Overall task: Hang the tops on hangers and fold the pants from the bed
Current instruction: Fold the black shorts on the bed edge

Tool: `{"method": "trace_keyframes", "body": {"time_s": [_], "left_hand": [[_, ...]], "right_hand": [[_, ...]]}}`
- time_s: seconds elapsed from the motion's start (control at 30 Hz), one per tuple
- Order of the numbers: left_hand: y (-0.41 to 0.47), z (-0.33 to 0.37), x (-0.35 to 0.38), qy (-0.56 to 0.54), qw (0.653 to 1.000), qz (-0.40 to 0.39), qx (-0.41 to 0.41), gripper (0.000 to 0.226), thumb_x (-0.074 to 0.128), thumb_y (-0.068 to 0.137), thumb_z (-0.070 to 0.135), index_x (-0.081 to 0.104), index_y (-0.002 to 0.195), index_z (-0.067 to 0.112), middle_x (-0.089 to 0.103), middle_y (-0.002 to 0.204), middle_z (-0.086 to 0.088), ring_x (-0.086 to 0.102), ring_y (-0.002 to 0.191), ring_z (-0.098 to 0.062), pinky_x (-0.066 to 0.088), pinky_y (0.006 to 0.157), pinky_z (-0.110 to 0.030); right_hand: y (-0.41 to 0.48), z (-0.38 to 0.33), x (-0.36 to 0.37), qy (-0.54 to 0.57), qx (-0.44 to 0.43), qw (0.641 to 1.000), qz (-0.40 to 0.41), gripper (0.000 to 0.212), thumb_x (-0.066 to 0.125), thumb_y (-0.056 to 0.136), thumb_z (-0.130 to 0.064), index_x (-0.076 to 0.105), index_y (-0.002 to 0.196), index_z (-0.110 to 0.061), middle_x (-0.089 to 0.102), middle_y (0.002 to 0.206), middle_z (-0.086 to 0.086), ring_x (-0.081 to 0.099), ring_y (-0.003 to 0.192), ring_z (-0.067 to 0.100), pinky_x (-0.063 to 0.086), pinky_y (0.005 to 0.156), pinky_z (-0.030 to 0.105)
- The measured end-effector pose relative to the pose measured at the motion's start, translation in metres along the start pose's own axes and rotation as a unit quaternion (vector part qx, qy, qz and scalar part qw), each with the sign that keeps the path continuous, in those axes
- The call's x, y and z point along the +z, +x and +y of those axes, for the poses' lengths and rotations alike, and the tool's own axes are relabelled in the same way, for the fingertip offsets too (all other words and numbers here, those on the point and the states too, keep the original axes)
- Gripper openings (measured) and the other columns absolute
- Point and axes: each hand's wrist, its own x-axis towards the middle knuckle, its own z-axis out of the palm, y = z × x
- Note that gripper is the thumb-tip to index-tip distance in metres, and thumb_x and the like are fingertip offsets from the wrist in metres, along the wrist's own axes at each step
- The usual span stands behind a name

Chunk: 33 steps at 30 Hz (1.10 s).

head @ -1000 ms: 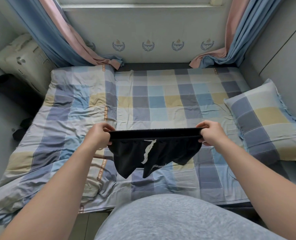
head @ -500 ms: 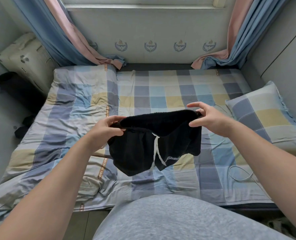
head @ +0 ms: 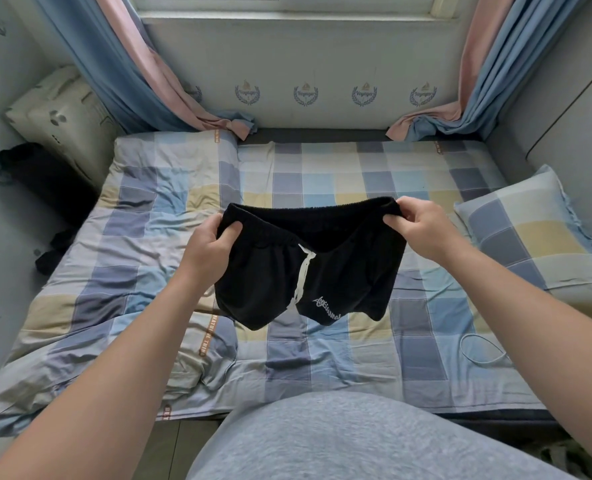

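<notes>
Two hands hold black shorts (head: 308, 268) in the air above the middle of a checked bed (head: 356, 174). The left hand (head: 208, 251) and right hand (head: 422, 230) each pinch the waistband with curled fingers. The shorts hang unfolded; folding has not begun. No tops or hangers are visible.

Black shorts (head: 325, 268), white drawstring and print, held up by waistband corners, hanging open above middle of bed (head: 322, 174).

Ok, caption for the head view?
Left hand and right hand hold black shorts by the waistband above the checked bed.
</notes>
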Motion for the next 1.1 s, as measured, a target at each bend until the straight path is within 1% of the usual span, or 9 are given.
{"method": "trace_keyframes", "body": {"time_s": [0.1,0.17,0.37,0.57,0.67,0.8,0.9,1.03,1.1], "left_hand": [[0.001,0.002,0.005,-0.003,0.999,0.013,-0.03,0.027,0.054,0.097,0.038,0.065,0.094,0.014,0.066,0.086,-0.002,0.063,0.081,-0.018,0.051,0.073,-0.037],[0.003,0.005,0.012,-0.01,0.996,0.031,-0.086,0.03,0.053,0.097,0.039,0.066,0.091,0.012,0.067,0.084,-0.006,0.065,0.082,-0.024,0.052,0.073,-0.039],[-0.003,0.033,0.039,-0.182,0.956,-0.008,-0.229,0.026,0.055,0.103,0.03,0.067,0.107,0.007,0.075,0.105,-0.014,0.071,0.099,-0.029,0.057,0.09,-0.044],[-0.023,0.074,0.057,-0.254,0.948,-0.145,-0.123,0.022,0.048,0.105,0.017,0.058,0.119,0.004,0.07,0.113,-0.015,0.068,0.103,-0.031,0.052,0.092,-0.046],[-0.026,0.083,0.052,-0.249,0.946,-0.194,-0.076,0.034,0.06,0.086,0.015,0.053,0.119,0.008,0.066,0.108,-0.012,0.066,0.097,-0.026,0.052,0.085,-0.038],[-0.026,0.078,0.048,-0.246,0.942,-0.224,-0.038,0.062,0.072,0.075,0.004,0.052,0.133,0.011,0.068,0.121,-0.017,0.069,0.11,-0.031,0.057,0.089,-0.037],[-0.026,0.074,0.056,-0.238,0.954,-0.182,-0.004,0.053,0.075,0.08,0.002,0.059,0.129,0.013,0.073,0.115,-0.011,0.071,0.107,-0.026,0.058,0.086,-0.036],[-0.019,0.068,0.056,-0.217,0.968,-0.124,-0.021,0.041,0.065,0.077,0.007,0.068,0.117,0.016,0.074,0.109,-0.01,0.07,0.106,-0.027,0.055,0.097,-0.047],[-0.016,0.062,0.052,-0.238,0.96,-0.146,-0.034,0.041,0.06,0.076,0.004,0.069,0.115,0.012,0.072,0.112,-0.015,0.067,0.11,-0.033,0.053,0.101,-0.049]], "right_hand": [[0.003,-0.007,0.004,-0.015,0.029,0.999,0.026,0.02,0.058,0.099,-0.03,0.062,0.086,-0.016,0.066,0.083,0.006,0.062,0.086,0.029,0.047,0.068,0.041],[0.005,-0.013,0.01,-0.011,0.044,0.998,0.031,0.02,0.058,0.099,-0.03,0.061,0.086,-0.015,0.067,0.083,0.006,0.064,0.086,0.029,0.048,0.067,0.039],[-0.005,-0.039,0.029,0.176,0.101,0.979,-0.002,0.008,0.059,0.098,-0.017,0.058,0.094,-0.01,0.066,0.091,0.016,0.069,0.062,0.021,0.056,0.045,0.036],[-0.018,-0.079,0.037,0.244,-0.003,0.963,-0.114,0.014,0.062,0.097,-0.012,0.065,0.111,-0.013,0.074,0.093,0.004,0.073,0.085,0.017,0.061,0.066,0.032],[-0.02,-0.089,0.031,0.192,-0.062,0.973,-0.112,0.011,0.061,0.098,-0.013,0.069,0.103,-0.019,0.072,0.094,0.005,0.066,0.087,0.015,0.054,0.079,0.027],[-0.02,-0.093,0.024,0.089,-0.157,0.98,-0.082,0.035,0.054,0.1,-0.003,0.073,0.096,-0.032,0.051,0.101,-0.005,0.049,0.104,0.015,0.039,0.093,0.016],[-0.019,-0.088,0.025,0.044,-0.204,0.976,-0.054,0.045,0.053,0.098,0.001,0.071,0.093,-0.04,0.049,0.123,-0.014,0.039,0.13,0.017,0.028,0.113,0.029],[-0.014,-0.065,0.029,0.186,-0.102,0.977,-0.021,0.039,0.068,0.091,-0.016,0.062,0.124,-0.036,0.045,0.146,-0.012,0.038,0.138,0.005,0.034,0.113,0.033],[-0.012,-0.05,0.032,0.229,-0.005,0.973,-0.034,0.075,0.074,0.081,-0.039,0.038,0.147,-0.04,0.033,0.157,-0.013,0.029,0.145,0.007,0.031,0.115,0.037]]}}
